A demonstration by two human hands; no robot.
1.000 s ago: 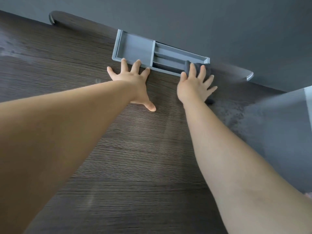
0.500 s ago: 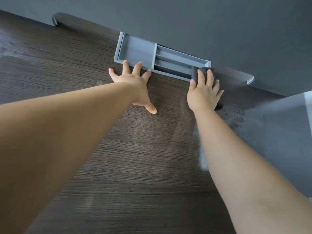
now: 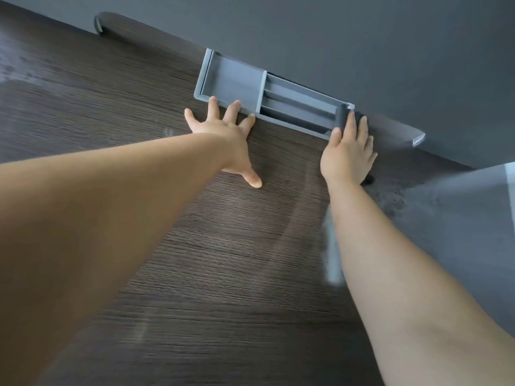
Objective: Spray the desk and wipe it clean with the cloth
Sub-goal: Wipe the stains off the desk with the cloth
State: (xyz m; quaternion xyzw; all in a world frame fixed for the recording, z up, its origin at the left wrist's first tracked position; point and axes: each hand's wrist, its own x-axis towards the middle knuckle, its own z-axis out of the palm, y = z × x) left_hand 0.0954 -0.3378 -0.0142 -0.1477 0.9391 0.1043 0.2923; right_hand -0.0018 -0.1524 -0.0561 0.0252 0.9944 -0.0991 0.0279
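Head view: both arms stretched to the far edge of the desk (image 3: 195, 260), wiping beside a tray (image 3: 231, 82).

Left to right: a wet spray film (image 3: 16, 71) sits on the desk's far-left part. The left hand (image 3: 225, 140) lies flat with fingers spread wide, tips touching the tray's front rim, probably bracing the lean and stopping the tray sliding. The right hand (image 3: 347, 160) has straight fingers and presses the dark cloth (image 3: 341, 115) onto the desk at the tray's right end, near the wall (image 3: 362, 37). The cloth is mostly hidden under the palm, showing past the fingertips and at the wrist. Damp speckles (image 3: 390, 199) right of it look unwiped. No spray bottle in view.
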